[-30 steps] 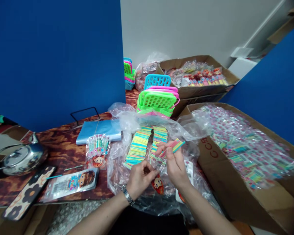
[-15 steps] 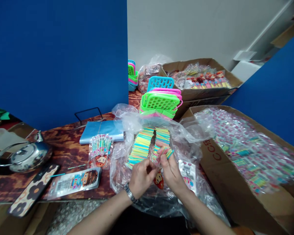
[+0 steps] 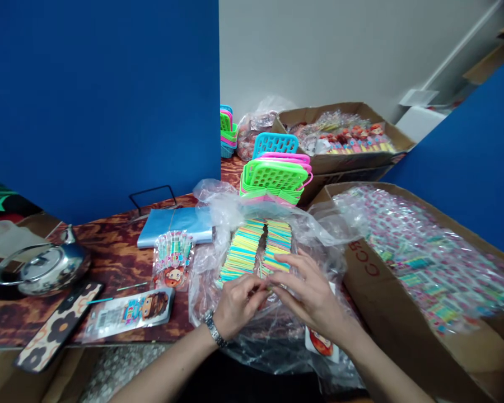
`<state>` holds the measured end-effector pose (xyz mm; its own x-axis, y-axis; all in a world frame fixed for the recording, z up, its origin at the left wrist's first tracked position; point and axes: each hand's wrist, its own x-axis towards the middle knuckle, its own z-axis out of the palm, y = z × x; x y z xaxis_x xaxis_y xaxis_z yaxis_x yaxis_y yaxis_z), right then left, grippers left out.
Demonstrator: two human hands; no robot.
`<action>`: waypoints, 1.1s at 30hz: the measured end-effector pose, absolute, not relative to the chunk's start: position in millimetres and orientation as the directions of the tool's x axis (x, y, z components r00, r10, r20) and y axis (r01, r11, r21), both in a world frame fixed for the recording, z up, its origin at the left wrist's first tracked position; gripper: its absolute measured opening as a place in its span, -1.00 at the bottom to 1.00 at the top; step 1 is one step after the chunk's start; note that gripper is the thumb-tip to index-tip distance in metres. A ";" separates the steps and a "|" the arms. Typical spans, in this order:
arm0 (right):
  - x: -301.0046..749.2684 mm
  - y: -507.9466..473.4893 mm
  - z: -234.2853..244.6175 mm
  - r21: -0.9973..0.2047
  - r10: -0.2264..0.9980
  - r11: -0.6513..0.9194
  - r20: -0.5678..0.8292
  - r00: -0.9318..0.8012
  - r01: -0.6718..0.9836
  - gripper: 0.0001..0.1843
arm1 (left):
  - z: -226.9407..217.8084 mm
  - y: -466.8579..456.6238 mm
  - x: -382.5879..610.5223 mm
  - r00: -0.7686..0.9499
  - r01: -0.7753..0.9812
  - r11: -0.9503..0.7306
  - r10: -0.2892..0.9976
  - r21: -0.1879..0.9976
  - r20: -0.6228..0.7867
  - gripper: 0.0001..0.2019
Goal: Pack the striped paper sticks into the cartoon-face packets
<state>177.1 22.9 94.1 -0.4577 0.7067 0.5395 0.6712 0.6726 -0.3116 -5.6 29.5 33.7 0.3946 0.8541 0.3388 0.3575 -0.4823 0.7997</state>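
A moment ago the right hand held a few sticks up above the pile. Now the right hand point(image 3: 315, 294) is lowered, fingers spread and nearly flat, onto the near end of the stick pile point(image 3: 256, 249), which sits in the clear bag point(image 3: 218, 207) on the desk point(image 3: 109, 252); no loose sticks show in it. The left hand point(image 3: 239, 305), at the pile's near edge, is curled with fingertips pinched together, on what I cannot tell. The face card point(image 3: 320, 342) has left the hands and lies nearer than the pile, by the right wrist.

Deep blue partition point(image 3: 101, 101) at left, white wall point(image 3: 319, 50) behind, dark wood-grain table point(image 3: 109, 252) below.
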 end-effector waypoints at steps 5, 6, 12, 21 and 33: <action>176.4 23.2 93.9 -0.365 0.723 0.660 0.545 -0.425 0.656 -0.80 | 34.7 29.4 -7.0 0.402 0.364 -0.506 0.843 0.782 0.358 -0.90; 176.3 23.3 94.1 -0.357 0.717 0.668 0.543 -0.437 0.653 -0.81 | 34.9 29.3 -7.1 0.401 0.369 -0.508 0.842 0.778 0.360 -0.90; 179.3 24.4 93.3 -0.322 0.729 0.650 0.520 -0.445 0.688 -0.84 | 36.5 26.8 -9.3 0.400 0.397 -0.488 0.854 0.777 0.332 -0.90; 175.7 28.0 89.5 -0.373 0.726 0.676 0.483 -0.489 0.635 -0.84 | 38.0 25.6 -10.1 0.413 0.412 -0.426 0.875 0.805 0.252 -0.92; 175.5 26.3 82.7 -0.585 0.796 0.602 0.390 -0.463 0.543 -0.73 | 49.9 21.0 -39.1 0.404 0.410 -0.286 0.908 0.866 0.108 -0.86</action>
